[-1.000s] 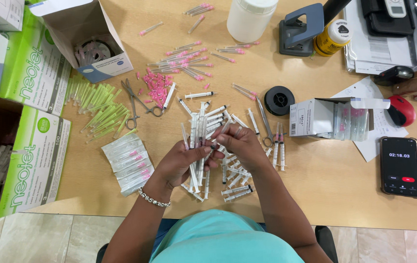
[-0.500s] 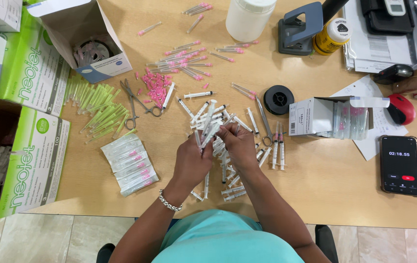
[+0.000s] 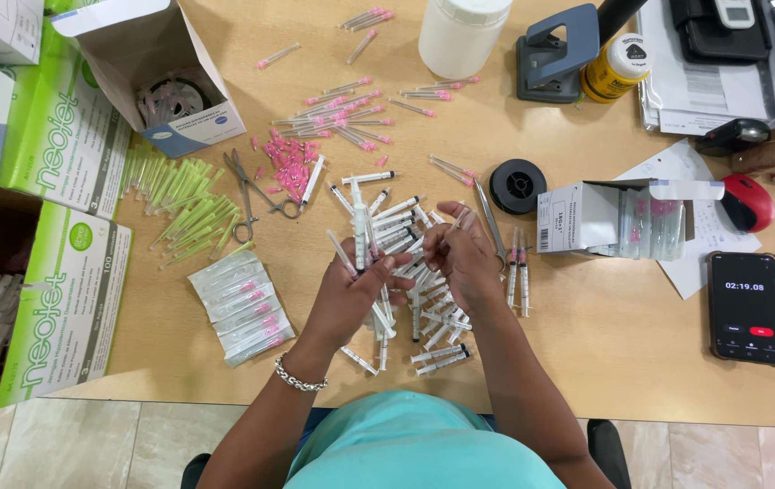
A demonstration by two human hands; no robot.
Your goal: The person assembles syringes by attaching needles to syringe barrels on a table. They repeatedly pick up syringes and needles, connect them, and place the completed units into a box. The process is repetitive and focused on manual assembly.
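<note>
- My left hand (image 3: 349, 297) is hovering palm-down over the syringe pile (image 3: 410, 299) mid-table, fingers curled around one syringe (image 3: 360, 237).
- My right hand (image 3: 460, 258) is meeting it, fingertips pinching something too small to tell.

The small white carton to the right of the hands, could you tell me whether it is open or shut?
Open. The white carton lies on its side with its end flap folded out, and clear packets show in the mouth.
</note>
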